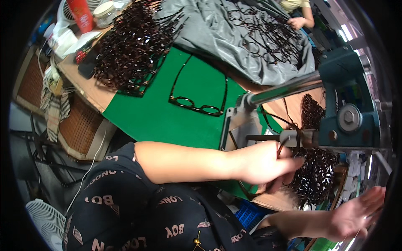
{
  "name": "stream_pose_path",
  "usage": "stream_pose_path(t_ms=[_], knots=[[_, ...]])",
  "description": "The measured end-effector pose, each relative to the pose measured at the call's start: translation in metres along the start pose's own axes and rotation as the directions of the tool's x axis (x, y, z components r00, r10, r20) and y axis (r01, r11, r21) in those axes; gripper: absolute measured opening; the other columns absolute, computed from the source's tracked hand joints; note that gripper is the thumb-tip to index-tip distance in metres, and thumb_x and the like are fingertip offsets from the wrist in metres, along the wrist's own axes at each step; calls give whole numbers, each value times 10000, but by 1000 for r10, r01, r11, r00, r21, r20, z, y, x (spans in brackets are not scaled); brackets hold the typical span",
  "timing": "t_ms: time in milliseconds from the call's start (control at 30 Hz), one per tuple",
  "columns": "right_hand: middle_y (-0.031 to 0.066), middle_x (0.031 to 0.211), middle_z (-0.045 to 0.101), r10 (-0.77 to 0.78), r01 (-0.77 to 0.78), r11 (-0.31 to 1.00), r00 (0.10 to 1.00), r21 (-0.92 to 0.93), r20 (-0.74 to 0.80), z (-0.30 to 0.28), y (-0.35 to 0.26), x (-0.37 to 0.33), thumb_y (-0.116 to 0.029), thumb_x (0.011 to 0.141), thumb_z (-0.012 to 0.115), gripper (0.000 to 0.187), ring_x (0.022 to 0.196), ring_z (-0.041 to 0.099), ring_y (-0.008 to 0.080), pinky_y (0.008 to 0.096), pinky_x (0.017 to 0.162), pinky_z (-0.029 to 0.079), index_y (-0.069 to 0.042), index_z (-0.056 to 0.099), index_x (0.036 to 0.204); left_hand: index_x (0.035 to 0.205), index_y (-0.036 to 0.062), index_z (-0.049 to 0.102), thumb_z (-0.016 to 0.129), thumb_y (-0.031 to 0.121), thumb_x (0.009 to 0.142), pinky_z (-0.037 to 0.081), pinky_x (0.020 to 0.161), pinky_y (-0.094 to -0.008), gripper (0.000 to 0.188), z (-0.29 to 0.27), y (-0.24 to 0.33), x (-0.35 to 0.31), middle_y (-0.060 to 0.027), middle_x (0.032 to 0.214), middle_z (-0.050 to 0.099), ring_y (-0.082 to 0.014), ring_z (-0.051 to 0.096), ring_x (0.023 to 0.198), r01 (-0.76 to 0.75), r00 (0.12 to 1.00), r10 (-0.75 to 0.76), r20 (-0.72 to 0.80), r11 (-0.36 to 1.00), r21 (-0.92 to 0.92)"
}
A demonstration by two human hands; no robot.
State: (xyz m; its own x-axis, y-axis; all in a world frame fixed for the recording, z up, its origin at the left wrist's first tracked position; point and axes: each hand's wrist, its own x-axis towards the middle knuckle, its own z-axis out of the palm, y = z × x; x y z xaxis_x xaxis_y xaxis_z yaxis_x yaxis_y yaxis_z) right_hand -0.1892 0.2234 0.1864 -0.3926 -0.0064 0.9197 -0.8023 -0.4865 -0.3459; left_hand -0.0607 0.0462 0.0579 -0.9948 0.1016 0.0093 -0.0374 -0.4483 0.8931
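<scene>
Left hand (264, 163): clenched on a dark tortoiseshell plastic spectacle frame (281, 149), pressed to the grey spindle of a teal bench machine (347, 108). Right hand (356, 211): released, palm flat, at lower right. Green felt-covered surface (167, 117): one finished dark spectacle frame (197, 104) lying flat; heap of dark frames (130, 46) behind.

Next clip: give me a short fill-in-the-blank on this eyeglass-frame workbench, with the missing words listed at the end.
1. The single pair of glasses with its arms unfolded lies on a mat coloured ____.
2. The left hand holds a dark frame up to a machine painted ____.
3. The right hand is ____, holding nothing.
4. The far frames are spread on a ____ cloth.

Missing words: green; blue-green; open; grey
</scene>
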Motion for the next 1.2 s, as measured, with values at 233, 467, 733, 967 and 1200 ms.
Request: stream_pose_path(t_ms=[233, 467, 733, 967, 1200], knots=[[109, 1151, 510, 702, -653, 681, 711, -333, 42, -53, 35, -172, -147, 901, 447, 409, 1052, 493, 204, 343, 923, 389, -28, 368, 1285, 588, 30, 559, 498, 468, 855, 417, 503, -404, 517, -62, -30, -61, -164, 542, 519, -346, 527, 535, 74, 997, -55, -56, 404, 912], [94, 1135, 518, 810, -718, 514, 587, -469, -11, -71, 26, -263, 1, 878, 484, 402, 1034, 485, 162, 285, 916, 371, -14, 372, 1263, 710, 49, 605, 632, 354, 743, 461, 640, -409, 308, -117, 38, -39, -138, 703, 593, -326, 584, 720, 157, 975, 180, -132, -135, 978], [131, 1058, 542, 780, -709, 521, 621, -475, -71, -72, 27, -278, 32, 844, 498, 383, 926, 505, 174, 296, 854, 397, 24, 401, 1214, 893, 58, 665, 577, 302, 792, 486, 642, -357, 278, -196, 3, 169, -134, 726, 646, -254, 625, 713, -62, 967, 254, 22, 150, 987], [129, 991, 571, 758, -696, 535, 645, -479, -92, -69, 26, -283, 39, 840, 509, 300, 885, 540, 168, 285, 840, 418, 42, 455, 1135, 919, 23, 627, 527, 291, 832, 455, 584, -316, 300, -209, -22, 192, -129, 755, 623, -208, 574, 638, 42, 957, 214, -196, 565, 824], [104, 975, 569, 776, -725, 513, 620, -459, -112, -73, 26, -282, 45, 853, 510, 270, 900, 552, 162, 279, 851, 422, 27, 467, 1119, 831, 34, 608, 519, 246, 819, 453, 609, -357, 230, -174, 74, 131, -128, 732, 600, -242, 574, 660, 284, 832, 552, 49, -500, 818]])
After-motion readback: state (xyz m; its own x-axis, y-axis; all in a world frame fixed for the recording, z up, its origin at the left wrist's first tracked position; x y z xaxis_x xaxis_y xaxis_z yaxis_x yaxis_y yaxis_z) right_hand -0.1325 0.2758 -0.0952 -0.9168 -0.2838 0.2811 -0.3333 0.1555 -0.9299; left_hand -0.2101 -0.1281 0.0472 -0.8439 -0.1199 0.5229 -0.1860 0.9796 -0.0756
